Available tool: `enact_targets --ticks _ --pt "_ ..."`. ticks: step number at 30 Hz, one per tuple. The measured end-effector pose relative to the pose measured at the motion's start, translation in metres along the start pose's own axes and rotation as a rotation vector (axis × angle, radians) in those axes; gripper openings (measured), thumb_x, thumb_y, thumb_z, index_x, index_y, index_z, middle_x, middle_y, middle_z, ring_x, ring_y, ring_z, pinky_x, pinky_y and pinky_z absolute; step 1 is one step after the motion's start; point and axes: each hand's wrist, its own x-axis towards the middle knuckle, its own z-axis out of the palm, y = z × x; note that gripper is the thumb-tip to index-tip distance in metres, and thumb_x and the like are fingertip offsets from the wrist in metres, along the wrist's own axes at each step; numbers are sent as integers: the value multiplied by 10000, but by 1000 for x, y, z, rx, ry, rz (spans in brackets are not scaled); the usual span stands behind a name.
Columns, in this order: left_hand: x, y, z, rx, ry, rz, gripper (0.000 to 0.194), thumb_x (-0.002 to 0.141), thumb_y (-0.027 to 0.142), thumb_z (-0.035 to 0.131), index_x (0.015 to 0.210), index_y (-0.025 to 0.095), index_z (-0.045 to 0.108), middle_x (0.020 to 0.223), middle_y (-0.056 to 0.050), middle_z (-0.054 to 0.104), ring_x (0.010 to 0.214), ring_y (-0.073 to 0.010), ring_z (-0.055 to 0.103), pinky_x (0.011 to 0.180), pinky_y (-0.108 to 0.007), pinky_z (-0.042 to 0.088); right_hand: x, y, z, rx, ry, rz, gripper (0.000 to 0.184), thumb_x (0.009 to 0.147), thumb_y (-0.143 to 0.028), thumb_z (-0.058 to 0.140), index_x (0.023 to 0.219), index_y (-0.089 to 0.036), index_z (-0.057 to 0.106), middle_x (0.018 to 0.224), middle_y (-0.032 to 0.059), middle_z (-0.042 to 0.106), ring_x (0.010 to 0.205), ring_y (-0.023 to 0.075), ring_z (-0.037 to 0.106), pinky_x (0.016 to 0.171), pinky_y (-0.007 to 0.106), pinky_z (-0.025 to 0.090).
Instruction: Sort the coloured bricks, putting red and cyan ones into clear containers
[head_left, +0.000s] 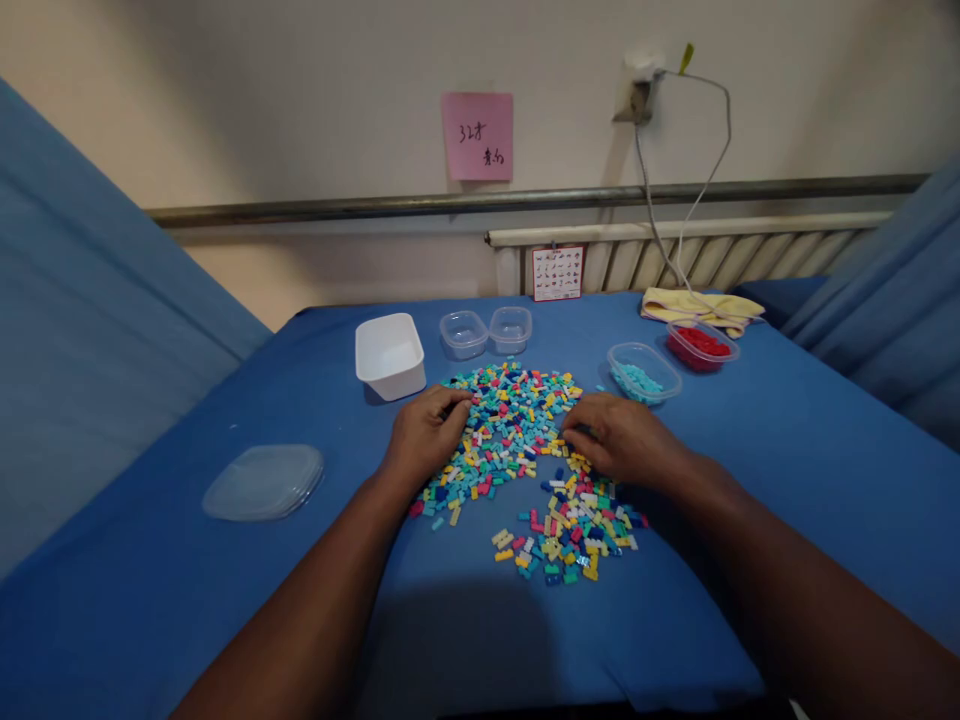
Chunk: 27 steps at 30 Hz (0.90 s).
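A wide pile of small building bricks (517, 420) in turquoise, yellow, pink, white and dark blue lies on the blue cloth. At the pile's left edge is my left hand (429, 432), its fingers curled and thumb near the index finger; whatever they pinch is hidden. My right hand (616, 437) rests at the right edge, fingers bent toward the thumb over yellow bricks, and its grip is too small to make out. Beyond it stands a clear tub of light-blue bricks (637, 380), and farther right a clear tub of red bricks (701, 345).
Two clear tubs (464, 335) and a white bin (390, 352) stand behind the pile. Stacked clear lids (264, 482) lie at left. A yellow cloth (701, 308) and a small picture card (557, 273) are at the back. Blue curtains (90, 300) hang at the sides.
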Motion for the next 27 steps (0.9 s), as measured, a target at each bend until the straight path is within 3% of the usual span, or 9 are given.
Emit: enact_targets --ticks 5,10,14,19,27 --pt "0 -2 1 4 4 -1 273 992 394 606 1052 262 837 983 -47 796 916 -233 747 895 -374 588 1 -6 5 10 -47 -109 235 1024 -172 561 1138 -190 766 1068 101 768 1039 244 678 940 353 490" --pt "0 -1 1 12 -2 -1 275 997 387 599 1054 261 836 991 -47 799 919 -232 749 890 -373 587 -1 -9 2 -3 -71 -120 212 983 -145 571 1023 -190 774 943 84 738 948 237 655 884 339 480" --pt "-1 0 1 17 -10 0 277 993 385 596 1057 255 832 1004 -49 803 937 -232 751 901 -370 585 -2 -6 0 -5 -3 -92 262 961 -139 569 1096 -199 786 985 89 744 973 246 653 893 346 478" --pt "-1 -1 1 7 -6 -9 274 997 387 596 1049 258 832 994 -46 798 945 -234 752 899 -371 587 -1 -3 1 -55 -106 -102 269 959 -152 569 1080 -208 802 918 84 727 939 251 653 863 353 480" --pt "-2 -1 1 -21 -7 -14 254 988 373 621 1050 257 839 1005 -42 799 925 -229 753 889 -366 580 -6 -6 -6 9 -70 -115 238 978 -154 563 1059 -207 781 936 78 754 957 242 677 881 347 490"
